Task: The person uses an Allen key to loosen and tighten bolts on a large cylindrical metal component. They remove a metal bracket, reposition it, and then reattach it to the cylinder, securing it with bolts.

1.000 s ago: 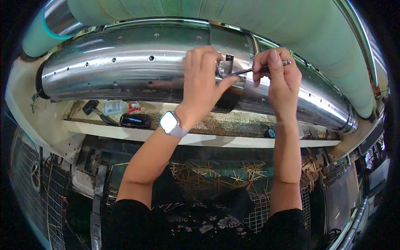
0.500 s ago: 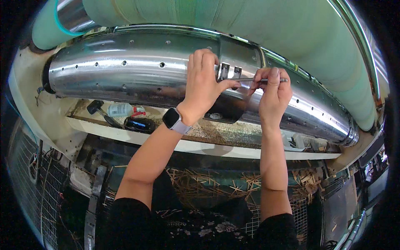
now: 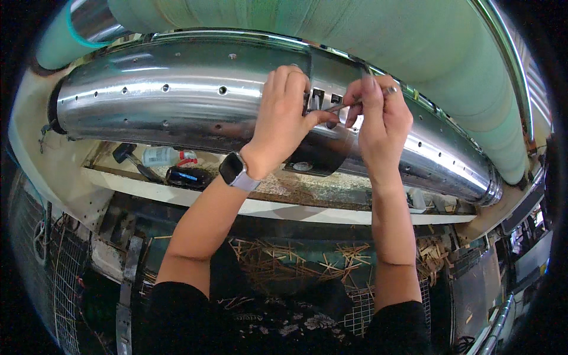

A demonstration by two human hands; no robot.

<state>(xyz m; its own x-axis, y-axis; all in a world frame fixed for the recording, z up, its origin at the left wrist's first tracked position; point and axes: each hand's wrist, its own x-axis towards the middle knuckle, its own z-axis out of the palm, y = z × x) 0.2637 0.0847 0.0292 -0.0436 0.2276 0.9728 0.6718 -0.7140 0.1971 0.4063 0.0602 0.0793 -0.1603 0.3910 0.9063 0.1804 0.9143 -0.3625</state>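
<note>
Currently I see a metal rod (image 3: 335,108) slanting beside the slots (image 3: 318,93) in the metal roller (image 3: 177,94), pinched by the fingers of my right hand (image 3: 383,121). My left hand (image 3: 281,121) curls over the roller just left, thumb near the rod; whether its fingers grip anything, I cannot tell. Nearer, at left, a hammer (image 3: 123,152) and bottle (image 3: 160,157) lie on a ledge (image 3: 278,209).

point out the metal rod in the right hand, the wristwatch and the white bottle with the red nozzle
Metal rod (image 3: 337,108): head view, on its thin shaft
Wristwatch (image 3: 231,169): head view, on its dark face
White bottle (image 3: 158,156): head view, on its body
</note>
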